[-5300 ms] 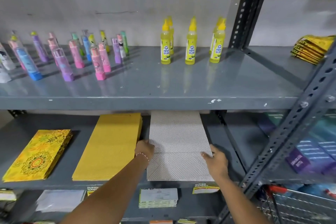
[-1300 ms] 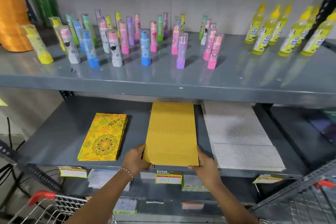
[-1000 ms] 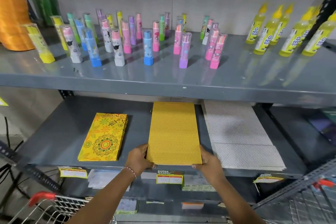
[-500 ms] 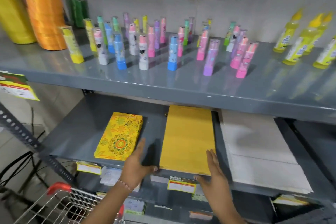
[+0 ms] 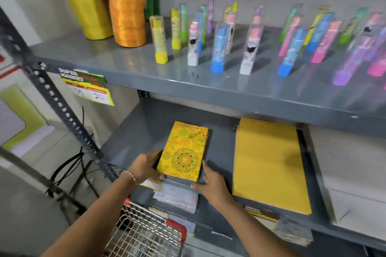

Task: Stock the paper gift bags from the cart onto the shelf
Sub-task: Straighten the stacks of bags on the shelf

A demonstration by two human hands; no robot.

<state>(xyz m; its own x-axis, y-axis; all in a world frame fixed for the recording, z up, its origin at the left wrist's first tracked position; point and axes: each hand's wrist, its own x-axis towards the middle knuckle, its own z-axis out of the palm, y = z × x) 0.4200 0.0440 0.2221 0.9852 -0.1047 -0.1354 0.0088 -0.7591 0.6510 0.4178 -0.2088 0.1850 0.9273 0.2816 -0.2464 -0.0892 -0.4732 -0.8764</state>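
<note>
A stack of yellow gift bags with a mandala pattern (image 5: 183, 150) lies flat on the grey middle shelf (image 5: 135, 137). My left hand (image 5: 146, 165) cups the stack's near left corner, thumb on its front edge. My right hand (image 5: 211, 183) rests with spread fingers along the stack's right edge, thumb on the shelf lip. To the right lie a plain yellow bag stack (image 5: 269, 165) and a white bag stack (image 5: 351, 173). The wire cart (image 5: 146, 233) with red trim stands below my arms.
The upper shelf (image 5: 125, 62) carries several upright glue sticks (image 5: 217, 48) and orange and yellow ribbon rolls (image 5: 127, 6). A perforated steel post (image 5: 62, 106) runs diagonally at the left. Price tags hang on the shelf lips; cables lie on the floor at the left.
Both hands have left the plain yellow stack and moved left onto the patterned stack. My view has swung left and closer.
</note>
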